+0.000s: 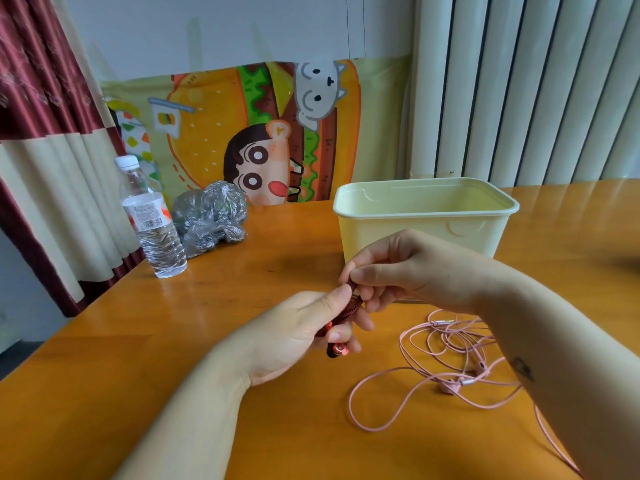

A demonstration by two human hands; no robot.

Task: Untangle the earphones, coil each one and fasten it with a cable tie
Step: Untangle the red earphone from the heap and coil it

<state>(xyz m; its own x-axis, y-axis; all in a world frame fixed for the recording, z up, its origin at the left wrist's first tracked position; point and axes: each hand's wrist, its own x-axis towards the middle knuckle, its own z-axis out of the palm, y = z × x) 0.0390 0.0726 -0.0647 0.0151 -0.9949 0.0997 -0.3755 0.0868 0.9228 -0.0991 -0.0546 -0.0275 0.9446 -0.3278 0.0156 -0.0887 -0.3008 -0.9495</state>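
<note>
Left hand (294,327) grips the coiled red earphones (348,308), their axis slanting up toward the right hand (408,268); its fingertips (362,273) pinch the top end.

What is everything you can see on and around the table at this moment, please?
table: one, orange-brown wood, under everything
red earphones: one, dark red, bunched, held mid-air
pink earphones: one, pink, loose on the table, right side
tub: one, cream, table centre, farther back
water bottle: one, clear, table's far left
plastic bag: one, grey, beside the bottle
poster: one, cartoon burger, behind the table
left hand: one, grips red earphones
right hand: one, pinches red earphones
</note>
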